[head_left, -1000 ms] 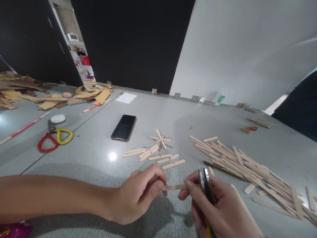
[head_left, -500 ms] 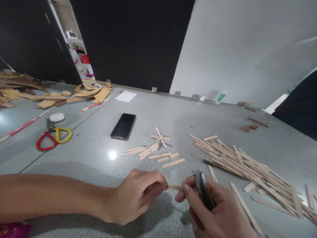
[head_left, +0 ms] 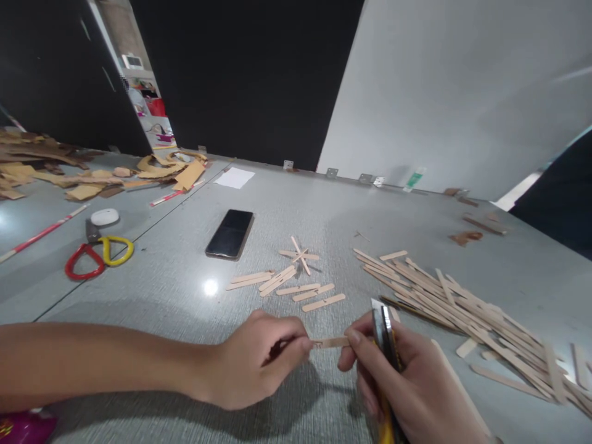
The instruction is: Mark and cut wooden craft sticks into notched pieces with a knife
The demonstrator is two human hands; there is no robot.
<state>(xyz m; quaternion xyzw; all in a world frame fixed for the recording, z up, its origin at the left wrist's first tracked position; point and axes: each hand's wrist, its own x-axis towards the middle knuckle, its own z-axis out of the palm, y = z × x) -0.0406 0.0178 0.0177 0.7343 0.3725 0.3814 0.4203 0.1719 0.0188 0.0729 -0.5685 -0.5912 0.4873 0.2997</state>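
Observation:
Between my two hands a short wooden craft stick (head_left: 331, 343) is held, with a small notch near its left end. My left hand (head_left: 263, 357) pinches that left end between thumb and fingertips. The other end sits in the thumb and finger pinch of my right hand (head_left: 407, 376). Also gripped in my right hand is a yellow and black utility knife (head_left: 387, 342), its blade pointing up and away from the stick. Beyond my hands lie several short notched sticks (head_left: 324, 302) and a star of crossed sticks (head_left: 300, 254).
A heap of long craft sticks (head_left: 453, 314) spreads to the right, with a dark pencil-like rod (head_left: 416, 311) at its edge. A phone (head_left: 230, 234), scissors (head_left: 99, 253), a white mouse-like object (head_left: 105, 216), paper (head_left: 235, 177) and cardboard scraps (head_left: 92, 179) lie farther off.
My right hand has shifted slightly right with the knife, and more of the stick, including its notch, now shows between my hands. My left hand has barely moved.

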